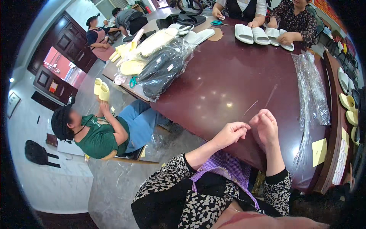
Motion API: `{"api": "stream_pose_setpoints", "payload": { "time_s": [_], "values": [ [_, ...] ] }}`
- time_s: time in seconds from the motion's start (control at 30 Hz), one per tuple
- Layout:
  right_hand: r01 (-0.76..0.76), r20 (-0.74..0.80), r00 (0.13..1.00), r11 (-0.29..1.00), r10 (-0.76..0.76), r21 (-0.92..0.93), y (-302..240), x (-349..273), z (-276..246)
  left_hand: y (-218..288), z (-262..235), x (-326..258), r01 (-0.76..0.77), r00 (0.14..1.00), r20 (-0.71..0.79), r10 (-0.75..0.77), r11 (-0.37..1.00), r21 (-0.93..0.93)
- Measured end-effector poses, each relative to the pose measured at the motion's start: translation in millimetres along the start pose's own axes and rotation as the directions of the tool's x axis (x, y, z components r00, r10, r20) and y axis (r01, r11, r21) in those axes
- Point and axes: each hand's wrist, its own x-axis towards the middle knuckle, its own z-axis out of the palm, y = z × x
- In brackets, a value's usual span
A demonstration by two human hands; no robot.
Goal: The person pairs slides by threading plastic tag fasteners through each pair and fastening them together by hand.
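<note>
Close to the table's near edge, my left hand (235, 133) and my right hand (265, 125) are nearly touching, fingertips pinched. A thin clear strand (251, 108) shows just above them and seems to run between the two pinches; its ends are too fine to follow. Farther up, a faint pale streak (271, 95) shows over the tabletop, and I cannot tell whether it is a strand or a reflection. To the right of my hands, a bundle of thin clear strands (304, 143) lies beside crinkled clear plastic bags (310, 89).
The dark red table (217, 95) carries bagged black slippers (162, 72) and cream slippers (159, 41) at left. Across it, co-workers handle white slides (261, 36). A seated person (101, 133) at left holds yellow slippers (101, 89). Yellow paper (319, 152) and a shoe shelf (335, 126) are at right.
</note>
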Motion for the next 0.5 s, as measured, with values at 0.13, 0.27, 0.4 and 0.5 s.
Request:
{"api": "stream_pose_setpoints", "payload": {
  "time_s": [0.13,0.27,0.4,0.5],
  "values": [
    [0.065,-0.056,0.997,0.976,-0.054,0.209,-4.9,3.2,-6.4,-11.9,-13.6,4.2,-0.190,0.972,-0.085,0.218,0.947,0.257],
    [0.073,-0.073,0.996,0.942,-0.052,0.329,-6.8,9.5,-25.9,-8.5,-32.0,2.9,-0.223,0.942,-0.111,0.317,0.838,0.498],
    [0.066,-0.092,0.995,0.912,-0.032,0.404,-6.1,15.0,-41.2,-7.9,-48.0,2.9,-0.202,0.905,-0.162,0.394,0.730,0.653],
    [0.071,-0.111,0.994,0.897,-0.024,0.436,-6.2,16.3,-47.6,-7.9,-57.9,2.4,-0.196,0.869,-0.189,0.457,0.669,0.717]
  ]
}}
